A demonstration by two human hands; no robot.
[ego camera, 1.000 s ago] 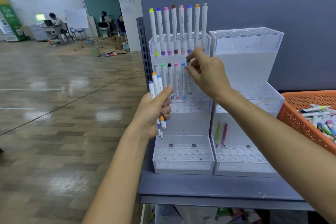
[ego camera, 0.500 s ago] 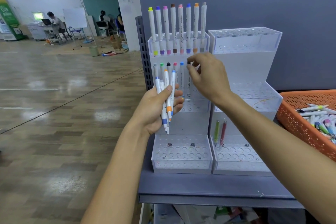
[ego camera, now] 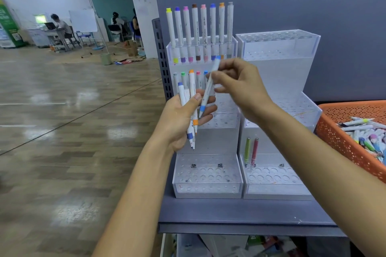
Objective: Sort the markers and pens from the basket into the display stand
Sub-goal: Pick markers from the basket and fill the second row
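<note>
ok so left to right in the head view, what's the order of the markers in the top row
yellow marker, purple marker, pink marker, brown marker, light pink marker, blue marker, orange marker, grey marker

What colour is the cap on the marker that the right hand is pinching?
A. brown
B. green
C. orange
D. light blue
D: the right hand pinches a white marker with a light blue cap and a blue band lower down. The orange cap is in the bunch of markers that the left hand grips.
</note>
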